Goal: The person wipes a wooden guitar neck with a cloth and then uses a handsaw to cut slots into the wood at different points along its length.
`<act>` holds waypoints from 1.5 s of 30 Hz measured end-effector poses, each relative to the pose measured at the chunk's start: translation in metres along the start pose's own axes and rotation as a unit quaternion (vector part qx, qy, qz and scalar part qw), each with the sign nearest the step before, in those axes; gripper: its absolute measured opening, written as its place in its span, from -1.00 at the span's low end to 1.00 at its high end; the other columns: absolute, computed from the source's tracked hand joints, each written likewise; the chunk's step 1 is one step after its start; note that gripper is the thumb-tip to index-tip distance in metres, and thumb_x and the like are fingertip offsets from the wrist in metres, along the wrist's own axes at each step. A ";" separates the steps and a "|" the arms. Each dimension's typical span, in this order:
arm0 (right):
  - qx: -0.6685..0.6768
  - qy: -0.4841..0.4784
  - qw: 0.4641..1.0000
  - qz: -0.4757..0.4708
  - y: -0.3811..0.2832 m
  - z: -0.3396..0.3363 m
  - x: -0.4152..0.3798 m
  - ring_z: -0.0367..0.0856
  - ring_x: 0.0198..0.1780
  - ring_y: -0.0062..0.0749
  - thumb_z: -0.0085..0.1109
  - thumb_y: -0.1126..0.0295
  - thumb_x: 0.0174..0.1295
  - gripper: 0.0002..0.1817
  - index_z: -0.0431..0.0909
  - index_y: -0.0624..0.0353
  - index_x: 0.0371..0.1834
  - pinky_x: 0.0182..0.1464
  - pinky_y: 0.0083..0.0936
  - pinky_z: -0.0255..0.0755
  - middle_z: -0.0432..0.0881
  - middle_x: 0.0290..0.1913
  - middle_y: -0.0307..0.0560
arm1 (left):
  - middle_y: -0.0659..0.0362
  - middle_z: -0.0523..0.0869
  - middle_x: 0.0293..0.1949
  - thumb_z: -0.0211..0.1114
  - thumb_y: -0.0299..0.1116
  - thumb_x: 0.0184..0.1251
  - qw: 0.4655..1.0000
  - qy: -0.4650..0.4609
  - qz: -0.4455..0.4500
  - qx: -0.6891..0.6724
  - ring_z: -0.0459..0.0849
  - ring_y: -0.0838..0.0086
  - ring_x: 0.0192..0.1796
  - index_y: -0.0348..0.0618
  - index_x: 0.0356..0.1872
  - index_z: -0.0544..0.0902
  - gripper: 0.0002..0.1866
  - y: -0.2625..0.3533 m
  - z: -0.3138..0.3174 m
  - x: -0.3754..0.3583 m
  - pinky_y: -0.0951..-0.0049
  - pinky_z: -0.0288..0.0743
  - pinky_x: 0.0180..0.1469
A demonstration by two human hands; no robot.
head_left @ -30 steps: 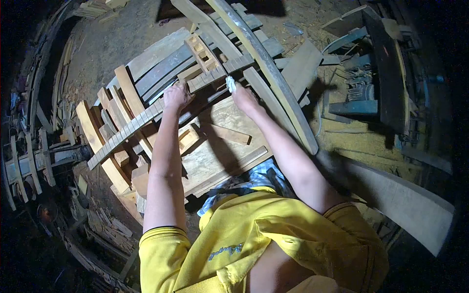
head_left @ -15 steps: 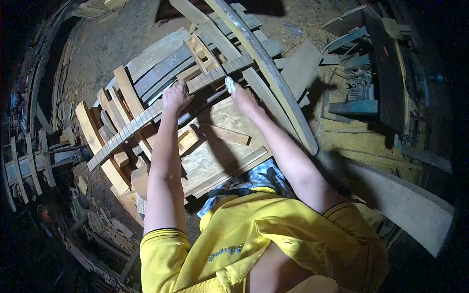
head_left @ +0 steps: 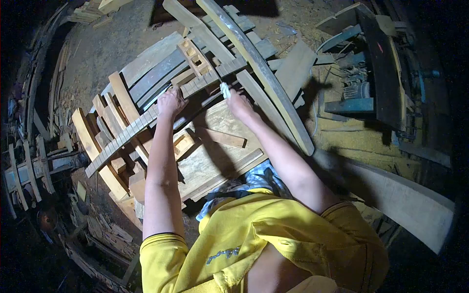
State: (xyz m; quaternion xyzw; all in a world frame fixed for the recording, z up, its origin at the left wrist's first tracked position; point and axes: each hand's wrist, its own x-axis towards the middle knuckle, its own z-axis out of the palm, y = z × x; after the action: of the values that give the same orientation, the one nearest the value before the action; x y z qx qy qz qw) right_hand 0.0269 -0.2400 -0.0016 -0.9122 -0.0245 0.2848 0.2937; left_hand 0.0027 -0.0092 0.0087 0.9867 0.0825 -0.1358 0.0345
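Note:
A long, narrow wooden strip (head_left: pixel 131 131) with evenly spaced cross marks slants across the wood pile. My left hand (head_left: pixel 172 102) is closed on this strip near its middle, fingers over its far edge. Farther right, my right hand (head_left: pixel 238 103) is closed round a pale, whitish handle (head_left: pixel 225 90). A thin dark blade runs up from the handle over the marked strip. Just beyond the strip, between my hands, stands a wooden block with square holes (head_left: pixel 196 56). Nearer my body, a light board (head_left: pixel 215 149) carries a small wooden piece (head_left: pixel 222 137).
A long curved beam (head_left: pixel 264 71) arches past my right hand. Upright wooden pieces (head_left: pixel 89 139) stand under the strip's left part. At the right is a dark cabinet-like frame (head_left: pixel 383 73) with a teal part (head_left: pixel 352 106). A wide plank (head_left: pixel 400 195) lies lower right.
The view has shifted slightly, so most things appear a little farther left. My right hand and the pale handle have moved slightly toward my body relative to the strip. My left hand stays on the strip.

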 end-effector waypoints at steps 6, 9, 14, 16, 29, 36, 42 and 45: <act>-0.011 0.009 1.000 -0.008 0.000 0.001 0.006 0.50 -0.11 0.16 -0.18 0.27 0.21 -0.72 0.33 0.15 -0.09 -0.08 -0.03 0.35 0.53 -0.20 0.29 | -0.04 0.61 -0.22 0.29 0.03 -0.07 1.000 -0.007 0.012 -0.010 0.59 0.17 -0.13 -0.14 -0.19 0.42 -0.47 -0.001 0.003 0.002 0.23 0.45 -0.12; -0.003 0.001 1.000 0.003 -0.009 0.000 0.024 0.48 -0.04 0.11 -0.28 0.29 0.24 -0.70 0.34 0.12 -0.04 -0.01 -0.08 0.33 0.52 -0.14 0.24 | -0.04 0.62 -0.23 0.29 0.06 -0.08 1.000 -0.012 0.003 0.008 0.60 0.17 -0.14 -0.14 -0.19 0.42 -0.45 -0.001 0.002 0.002 0.23 0.44 -0.14; -0.008 -0.004 1.000 0.021 -0.004 -0.005 -0.008 0.47 -0.02 0.09 -0.19 0.25 0.21 -0.70 0.33 0.14 -0.06 0.03 -0.08 0.31 0.50 -0.10 0.25 | -0.05 0.62 -0.24 0.27 0.10 -0.07 0.999 0.021 0.006 0.033 0.60 0.17 -0.15 -0.12 -0.18 0.42 -0.44 -0.004 0.008 0.003 0.22 0.44 -0.14; -0.012 -0.015 0.999 0.029 0.004 -0.004 -0.013 0.46 -0.03 0.12 -0.15 0.22 0.20 -0.68 0.31 0.11 -0.03 0.01 -0.06 0.30 0.50 -0.10 0.27 | -0.05 0.61 -0.23 0.26 0.11 -0.07 0.999 0.011 0.004 0.031 0.60 0.17 -0.14 -0.12 -0.17 0.41 -0.44 -0.003 0.011 0.003 0.22 0.44 -0.14; -0.007 -0.001 1.000 0.007 0.007 0.002 -0.012 0.47 -0.08 0.17 -0.11 0.27 0.19 -0.68 0.29 0.16 -0.03 -0.07 -0.05 0.34 0.51 -0.17 0.32 | -0.06 0.63 -0.26 0.28 0.11 -0.09 0.999 0.040 0.029 0.016 0.61 0.16 -0.17 -0.13 -0.14 0.39 -0.40 -0.007 0.012 0.002 0.25 0.48 -0.15; 0.008 0.002 1.000 -0.017 0.018 0.005 -0.016 0.47 -0.10 0.17 -0.13 0.24 0.22 -0.69 0.31 0.19 -0.05 -0.10 -0.07 0.34 0.52 -0.21 0.29 | -0.09 0.61 -0.27 0.20 0.00 0.01 0.999 0.017 0.028 -0.005 0.59 0.06 -0.20 -0.15 -0.18 0.40 -0.53 -0.006 0.007 0.002 0.17 0.45 -0.16; 0.078 0.020 0.995 -0.067 0.011 -0.012 -0.025 0.48 -0.13 0.14 -0.14 0.27 0.21 -0.74 0.32 0.17 -0.13 -0.16 -0.05 0.32 0.53 -0.22 0.26 | -0.08 0.62 -0.29 0.18 0.05 0.03 0.999 0.033 0.030 0.017 0.60 0.07 -0.20 -0.13 -0.17 0.39 -0.50 -0.008 0.011 0.002 0.18 0.45 -0.17; 0.080 0.078 0.991 -0.079 0.014 -0.002 -0.043 0.48 -0.15 0.19 -0.14 0.26 0.22 -0.72 0.31 0.19 -0.10 -0.20 -0.04 0.33 0.51 -0.20 0.29 | -0.08 0.62 -0.29 0.20 0.09 0.00 0.999 0.026 0.031 0.017 0.60 0.07 -0.20 -0.14 -0.17 0.38 -0.46 -0.009 0.012 0.004 0.18 0.45 -0.16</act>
State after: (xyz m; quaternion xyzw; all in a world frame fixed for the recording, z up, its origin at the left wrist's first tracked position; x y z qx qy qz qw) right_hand -0.0093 -0.2620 0.0138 -0.9003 -0.0505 0.1902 0.3883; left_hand 0.0019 -0.0009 -0.0041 0.9924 0.0507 -0.1105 0.0195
